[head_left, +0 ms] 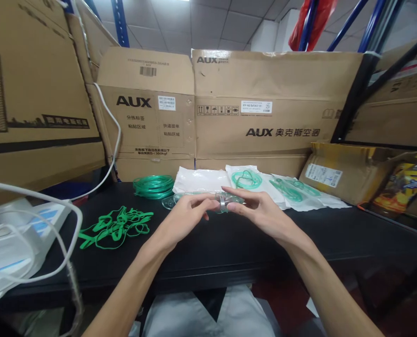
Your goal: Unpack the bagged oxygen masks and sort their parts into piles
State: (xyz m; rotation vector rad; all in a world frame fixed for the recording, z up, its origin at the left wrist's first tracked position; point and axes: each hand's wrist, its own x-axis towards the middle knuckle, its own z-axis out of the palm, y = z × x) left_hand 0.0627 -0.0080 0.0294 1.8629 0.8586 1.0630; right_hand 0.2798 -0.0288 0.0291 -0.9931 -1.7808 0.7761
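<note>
Over the front part of the black table, my left hand (pixel 184 219) and my right hand (pixel 261 211) face each other, both closed on a clear plastic face mask (pixel 222 209). A shiny metal strip shows on the mask between my fingertips. My fingers hide much of the mask's shape. Just behind my left hand lies more clear plastic (pixel 167 202), only partly visible. To the left is a tangled heap of green elastic straps (pixel 120 227). A coil of green tubing (pixel 153 186) rests behind it.
White bags (pixel 201 180) lie along the back, with coiled green tubing (pixel 246 179) on one. Bagged tubing (pixel 293 189) sits to the right. Large cardboard boxes (pixel 264 89) wall off the rear. A white device with cables (pixel 50 224) stands left; a bottle (pixel 410 182) is far right.
</note>
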